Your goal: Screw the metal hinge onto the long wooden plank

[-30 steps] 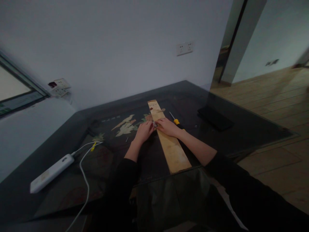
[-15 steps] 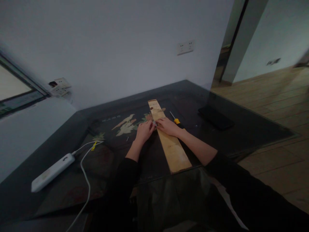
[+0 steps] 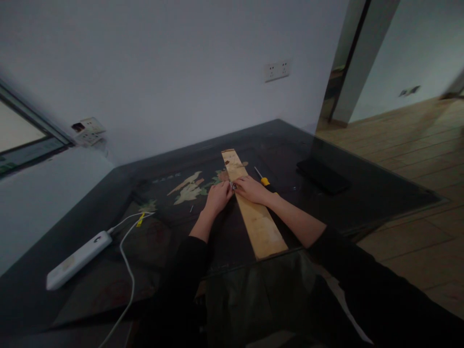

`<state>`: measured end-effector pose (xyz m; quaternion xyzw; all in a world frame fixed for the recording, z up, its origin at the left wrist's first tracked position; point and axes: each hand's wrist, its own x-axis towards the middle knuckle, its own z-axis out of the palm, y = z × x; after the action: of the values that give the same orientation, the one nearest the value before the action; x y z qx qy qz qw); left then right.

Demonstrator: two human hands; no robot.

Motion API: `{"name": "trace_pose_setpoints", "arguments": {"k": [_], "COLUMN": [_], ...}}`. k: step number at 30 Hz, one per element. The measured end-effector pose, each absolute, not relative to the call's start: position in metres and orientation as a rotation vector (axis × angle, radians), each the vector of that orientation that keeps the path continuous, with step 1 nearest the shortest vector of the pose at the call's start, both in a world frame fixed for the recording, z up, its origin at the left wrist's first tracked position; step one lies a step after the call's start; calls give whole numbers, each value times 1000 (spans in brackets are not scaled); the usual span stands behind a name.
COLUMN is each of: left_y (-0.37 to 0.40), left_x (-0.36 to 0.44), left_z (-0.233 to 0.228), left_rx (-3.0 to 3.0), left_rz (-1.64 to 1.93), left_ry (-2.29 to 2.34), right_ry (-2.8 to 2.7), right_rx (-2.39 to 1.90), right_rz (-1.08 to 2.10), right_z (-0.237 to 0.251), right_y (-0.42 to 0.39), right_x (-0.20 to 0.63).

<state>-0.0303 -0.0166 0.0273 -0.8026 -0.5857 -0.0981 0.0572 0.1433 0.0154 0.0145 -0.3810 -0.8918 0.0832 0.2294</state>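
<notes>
A long pale wooden plank (image 3: pixel 257 222) lies on a dark glass-topped table (image 3: pixel 362 203), running away from me. My left hand (image 3: pixel 216 196) rests at the plank's left edge and my right hand (image 3: pixel 251 188) lies on the plank. Their fingertips meet over a small shiny metal piece (image 3: pixel 232 184) at the plank's left edge. The piece is too small to tell which hand grips it. A screwdriver with a yellow handle (image 3: pixel 264 180) lies just right of my right hand.
A black flat object (image 3: pixel 322 176) lies at the right of the table. A white power strip (image 3: pixel 78 258) with white cables (image 3: pixel 126 261) sits at the left. A small nail (image 3: pixel 190 209) lies left of my left hand. Wall sockets (image 3: pixel 277 71) are behind; wooden floor at right.
</notes>
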Motion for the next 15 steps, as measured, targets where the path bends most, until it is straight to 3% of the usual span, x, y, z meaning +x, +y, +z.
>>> {"name": "trace_pose_setpoints", "arguments": {"k": [15], "left_y": [-17], "left_x": [-46], "left_z": [28], "left_rx": [-2607], "left_rz": [-497], "left_ry": [-1684], "right_ry": [-2438], "right_rx": [-1066], "right_rz": [256], "right_z": [14], "right_y": [15], "right_x": [143]}}
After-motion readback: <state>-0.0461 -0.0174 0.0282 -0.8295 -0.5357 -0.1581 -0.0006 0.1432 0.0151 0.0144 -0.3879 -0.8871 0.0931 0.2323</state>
